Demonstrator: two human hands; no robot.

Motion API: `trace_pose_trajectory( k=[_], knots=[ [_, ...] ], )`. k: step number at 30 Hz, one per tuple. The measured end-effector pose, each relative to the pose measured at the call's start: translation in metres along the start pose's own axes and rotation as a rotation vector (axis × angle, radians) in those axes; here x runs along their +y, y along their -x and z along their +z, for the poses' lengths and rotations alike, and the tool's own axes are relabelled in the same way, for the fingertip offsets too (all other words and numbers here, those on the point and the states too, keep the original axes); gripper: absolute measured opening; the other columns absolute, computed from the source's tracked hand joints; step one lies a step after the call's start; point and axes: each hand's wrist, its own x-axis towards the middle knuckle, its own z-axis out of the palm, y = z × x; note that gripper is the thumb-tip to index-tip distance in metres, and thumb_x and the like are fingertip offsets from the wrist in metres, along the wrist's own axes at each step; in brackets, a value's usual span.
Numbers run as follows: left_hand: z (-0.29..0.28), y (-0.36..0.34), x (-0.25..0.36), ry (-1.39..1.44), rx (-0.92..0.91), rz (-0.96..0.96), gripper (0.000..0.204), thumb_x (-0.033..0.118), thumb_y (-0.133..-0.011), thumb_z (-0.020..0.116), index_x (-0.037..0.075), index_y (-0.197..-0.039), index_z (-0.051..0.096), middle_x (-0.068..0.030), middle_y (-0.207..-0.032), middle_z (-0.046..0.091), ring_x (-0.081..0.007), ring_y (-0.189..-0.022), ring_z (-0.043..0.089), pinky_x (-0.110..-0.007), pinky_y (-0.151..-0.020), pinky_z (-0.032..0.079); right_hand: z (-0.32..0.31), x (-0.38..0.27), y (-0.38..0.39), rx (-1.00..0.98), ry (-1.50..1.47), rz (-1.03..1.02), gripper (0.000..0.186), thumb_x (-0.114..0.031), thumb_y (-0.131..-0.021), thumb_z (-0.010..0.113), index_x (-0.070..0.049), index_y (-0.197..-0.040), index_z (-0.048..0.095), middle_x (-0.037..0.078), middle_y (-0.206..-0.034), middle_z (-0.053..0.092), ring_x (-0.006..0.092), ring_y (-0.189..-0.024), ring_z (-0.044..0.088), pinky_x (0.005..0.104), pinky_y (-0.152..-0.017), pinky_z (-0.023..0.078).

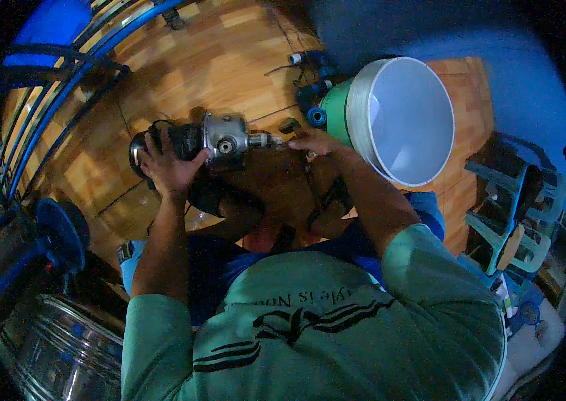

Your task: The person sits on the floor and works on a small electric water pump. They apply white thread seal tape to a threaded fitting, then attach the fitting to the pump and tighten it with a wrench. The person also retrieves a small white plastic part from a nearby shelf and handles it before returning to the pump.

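My left hand (pixel 166 167) grips the black rear body of a power drill (pixel 212 140) with a silver metal gear head, held level over the wooden floor. My right hand (pixel 316 142) is closed at the drill's chuck (pixel 266 140), fingers pinching near its tip. Just beyond the chuck lies a small dark part (pixel 289 124). A large green funnel-shaped pipe fitting with a white inside (pixel 400 120) lies on its side right beside my right hand. My knees and green shirt fill the lower middle.
Blue pipes (pixel 62 87) run along the floor at the left. Small blue fittings (pixel 313 87) lie behind the drill. A shiny metal drum (pixel 62 347) sits at the lower left, and stacked teal plastic chairs (pixel 517 214) stand at the right.
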Motion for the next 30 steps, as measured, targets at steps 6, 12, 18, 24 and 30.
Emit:
trace_pose_trajectory(
  k=[6,12,18,24,30],
  knots=[
    [0.002,-0.007,-0.001,-0.024,0.009,0.054,0.112,0.083,-0.055,0.068,0.019,-0.144,0.043,-0.0212,-0.149,0.036,-0.0579,-0.127,0.035,-0.068,-0.098,0.035,-0.025,0.097,0.015,0.068,0.153,0.266,0.063,-0.048,-0.077,0.076,-0.004,-0.120,0.060,0.018,-0.113,0.062,0.0308,-0.100,0.061,0.0387,-0.086,0.049],
    [0.008,-0.013,0.004,0.015,0.082,0.129,0.112,0.085,-0.055,0.066,0.019,-0.143,0.045,-0.0213,-0.144,0.041,-0.0586,-0.122,0.039,-0.067,-0.095,0.038,0.098,0.177,-0.022,0.188,0.376,0.476,0.052,-0.043,-0.082,0.071,-0.004,-0.115,0.060,0.014,-0.101,0.062,0.0265,-0.089,0.060,0.0375,-0.079,0.049],
    [0.003,-0.007,-0.003,0.041,0.097,0.118,0.113,0.085,-0.054,0.066,0.018,-0.142,0.046,-0.0217,-0.143,0.042,-0.0588,-0.120,0.041,-0.067,-0.094,0.038,0.108,0.175,-0.008,0.073,0.136,0.384,0.041,-0.037,-0.087,0.066,-0.003,-0.109,0.061,0.010,-0.090,0.062,0.0222,-0.077,0.059,0.0362,-0.071,0.049],
    [0.003,-0.003,-0.006,-0.003,0.007,0.095,0.115,0.084,-0.057,0.066,0.019,-0.147,0.037,-0.0227,-0.148,0.035,-0.0582,-0.126,0.036,-0.067,-0.099,0.035,0.034,0.133,0.035,-0.126,-0.229,0.202,0.031,-0.032,-0.092,0.061,-0.003,-0.104,0.061,0.006,-0.078,0.062,0.0178,-0.066,0.058,0.0350,-0.063,0.050],
    [0.003,0.014,-0.031,0.136,-0.040,-0.248,0.128,0.071,-0.057,0.079,0.006,-0.151,0.021,-0.0337,-0.153,0.017,-0.0542,-0.140,0.019,-0.061,-0.112,0.025,-0.009,0.003,0.116,-0.020,-0.170,0.225,0.022,-0.027,-0.094,0.060,-0.006,-0.098,0.059,0.005,-0.073,0.058,0.0158,-0.058,0.056,0.0316,-0.056,0.049]
  ],
)
